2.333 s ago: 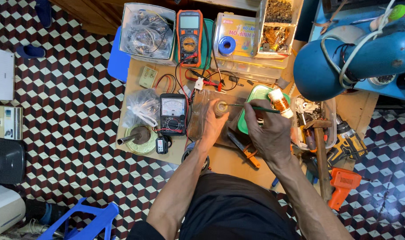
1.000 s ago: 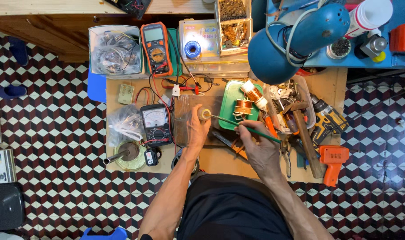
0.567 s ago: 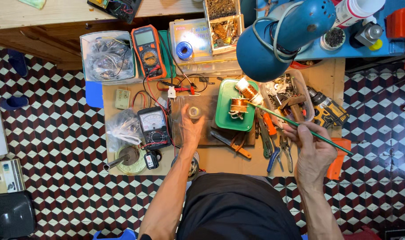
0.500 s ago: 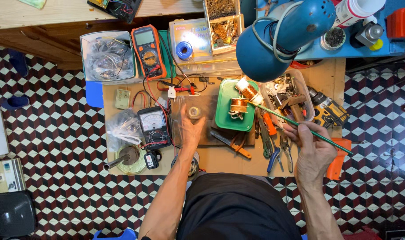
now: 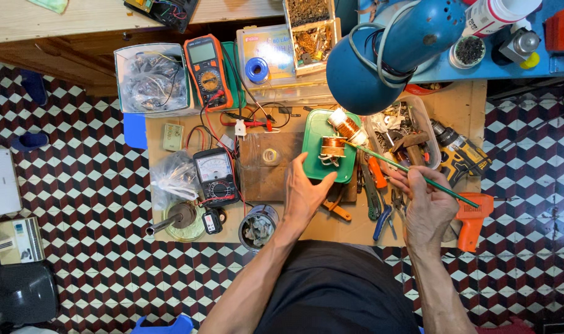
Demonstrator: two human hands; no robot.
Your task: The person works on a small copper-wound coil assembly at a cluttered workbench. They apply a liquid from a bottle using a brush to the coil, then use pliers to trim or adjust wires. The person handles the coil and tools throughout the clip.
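Observation:
My left hand (image 5: 307,193) reaches over the wooden bench and grips the near edge of a green tray (image 5: 316,127), thumb at its left corner. Two copper wire coils (image 5: 334,147) lie in the tray. My right hand (image 5: 425,207) holds a long thin green-handled screwdriver (image 5: 412,170), whose tip points at the coils. A small metal ring (image 5: 270,156) sits alone on a brown plate (image 5: 260,179) left of the tray.
An analog meter (image 5: 215,176) and an orange digital meter (image 5: 208,71) stand to the left with red and black leads. A blue lamp (image 5: 387,52) hangs over the back right. Pliers (image 5: 381,204), a yellow drill (image 5: 458,158) and an orange tool (image 5: 474,219) crowd the right side.
My left hand has left the small ring on the brown plate and moved right onto the green tray. My right hand keeps the screwdriver, its tip now at the coils.

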